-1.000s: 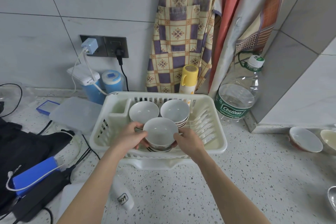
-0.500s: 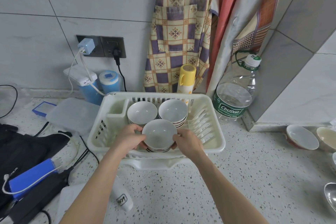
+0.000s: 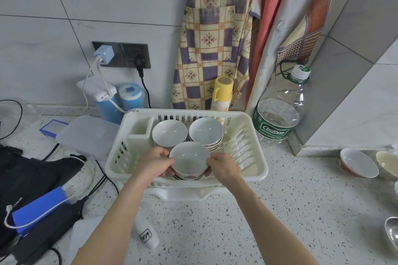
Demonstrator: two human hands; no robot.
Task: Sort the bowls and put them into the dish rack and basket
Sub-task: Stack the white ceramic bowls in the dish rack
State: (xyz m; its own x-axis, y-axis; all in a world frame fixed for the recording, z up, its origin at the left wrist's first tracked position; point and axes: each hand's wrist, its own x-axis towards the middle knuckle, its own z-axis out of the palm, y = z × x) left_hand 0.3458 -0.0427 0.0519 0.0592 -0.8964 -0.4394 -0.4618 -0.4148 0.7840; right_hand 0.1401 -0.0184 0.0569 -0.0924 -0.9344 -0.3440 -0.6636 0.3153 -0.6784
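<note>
Bowls are the matter here, and most of them sit in the cream plastic dish rack (image 3: 256,170) on the speckled countertop (image 3: 280,221), which holds three groups: a stack at the back left (image 3: 169,131), a stack at the back right (image 3: 205,130), and a front stack (image 3: 189,160) nearest the person. The back right stack shows about four rims; the others cannot be counted for certain. The rack's cutlery compartment (image 3: 140,128) at the back left corner shows nothing inside it. The left hand (image 3: 154,163) curls round the left side of the front stack's top bowl, and the right hand (image 3: 221,166) curls round its right side, thumbs at the rim, so both hands grip it together. Behind the rack to the right stands one large clear Cestbon water bottle (image 3: 280,112), and behind its middle one yellow-lidded flask (image 3: 223,93). Left of the rack lies one frosted plastic lid (image 3: 86,134), with two blue canisters (image 3: 131,98) against the wall. Well apart on the right edge of the counter sit two more bowls outside the rack: a white bowl with a red outside (image 3: 358,165) and, just beside it, a cream bowl (image 3: 388,163). One metal ladle bowl (image 3: 393,232) shows at the lower right.
</note>
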